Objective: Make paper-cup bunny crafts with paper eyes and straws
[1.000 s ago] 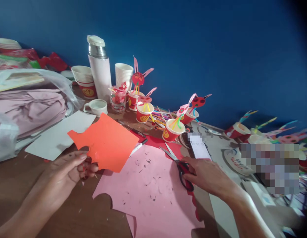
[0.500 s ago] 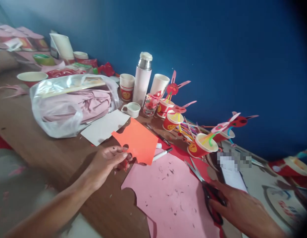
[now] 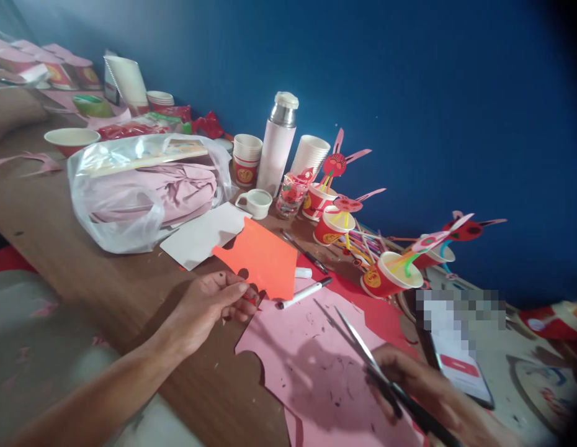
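My left hand (image 3: 221,299) is over the wooden table, fingertips pinched on a small red piece (image 3: 250,300) mostly hidden by the fingers. Just beyond it lies an orange sheet (image 3: 267,261) with scalloped cut edges. My right hand (image 3: 409,379) grips scissors (image 3: 358,335) with black handles, raised over a large pink sheet (image 3: 311,360). The blades point away and to the left; a dark line beside them may be the second blade or a shadow. The pink sheet has cut-out edges and dark specks. Near its top lies a black-and-white marker (image 3: 304,293).
A plastic bag (image 3: 130,198) with pink cloth, a white cup (image 3: 255,203) and a thermos (image 3: 278,146) stand behind. Decorated paper cups (image 3: 332,226) line the wall side. A phone (image 3: 460,354) lies at right. Another person's arm (image 3: 16,115) shows far left.
My right hand has lifted the scissors and turned them, bringing them over the pink sheet. My left hand keeps its pinch. The whole view has shifted slightly.
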Motion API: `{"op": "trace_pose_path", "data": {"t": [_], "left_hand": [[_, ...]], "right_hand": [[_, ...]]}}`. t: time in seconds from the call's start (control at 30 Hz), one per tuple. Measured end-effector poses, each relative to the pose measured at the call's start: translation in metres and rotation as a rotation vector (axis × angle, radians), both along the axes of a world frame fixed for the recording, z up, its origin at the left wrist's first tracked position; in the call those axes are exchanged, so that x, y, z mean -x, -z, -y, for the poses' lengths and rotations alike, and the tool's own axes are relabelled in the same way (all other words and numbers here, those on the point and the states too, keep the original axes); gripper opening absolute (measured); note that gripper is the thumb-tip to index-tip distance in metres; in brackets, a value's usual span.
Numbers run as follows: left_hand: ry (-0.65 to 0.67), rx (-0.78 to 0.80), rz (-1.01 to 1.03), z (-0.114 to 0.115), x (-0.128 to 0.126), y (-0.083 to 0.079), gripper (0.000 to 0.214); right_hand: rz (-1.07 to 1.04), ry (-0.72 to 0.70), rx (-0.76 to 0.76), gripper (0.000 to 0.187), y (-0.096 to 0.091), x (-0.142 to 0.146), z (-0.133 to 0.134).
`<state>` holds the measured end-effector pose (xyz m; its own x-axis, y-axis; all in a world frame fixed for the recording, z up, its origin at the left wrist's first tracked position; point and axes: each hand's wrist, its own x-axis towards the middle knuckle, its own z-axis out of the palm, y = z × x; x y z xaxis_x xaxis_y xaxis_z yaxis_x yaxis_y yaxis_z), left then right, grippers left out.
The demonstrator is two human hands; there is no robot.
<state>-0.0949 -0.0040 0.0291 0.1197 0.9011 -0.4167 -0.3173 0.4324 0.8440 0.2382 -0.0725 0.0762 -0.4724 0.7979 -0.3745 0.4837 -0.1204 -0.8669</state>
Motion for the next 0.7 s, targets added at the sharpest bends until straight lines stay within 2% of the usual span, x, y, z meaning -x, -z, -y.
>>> {"op": "trace_pose_path", "data": {"t": [0.1,0.2,0.43,0.7], "left_hand": [[0.014,0.033,0.033,-0.001,-0.001,-0.001,0.015],[0.040,0.046,0.060,-0.001,0.000,-0.001,0.014],[0.107,0.027,0.078,0.002,0.001,-0.002,0.019],[0.166,0.067,0.093,0.002,0.001,-0.004,0.025]], "right_hand": [[-0.135,-0.034,0.181,0.056,-0.001,0.041,-0.014],[-0.235,-0.082,0.334,0.059,0.005,0.066,-0.025],[-0.295,0.026,0.407,0.044,0.018,0.085,-0.037],[-0.284,0.078,0.401,0.042,0.023,0.096,-0.039]]}}
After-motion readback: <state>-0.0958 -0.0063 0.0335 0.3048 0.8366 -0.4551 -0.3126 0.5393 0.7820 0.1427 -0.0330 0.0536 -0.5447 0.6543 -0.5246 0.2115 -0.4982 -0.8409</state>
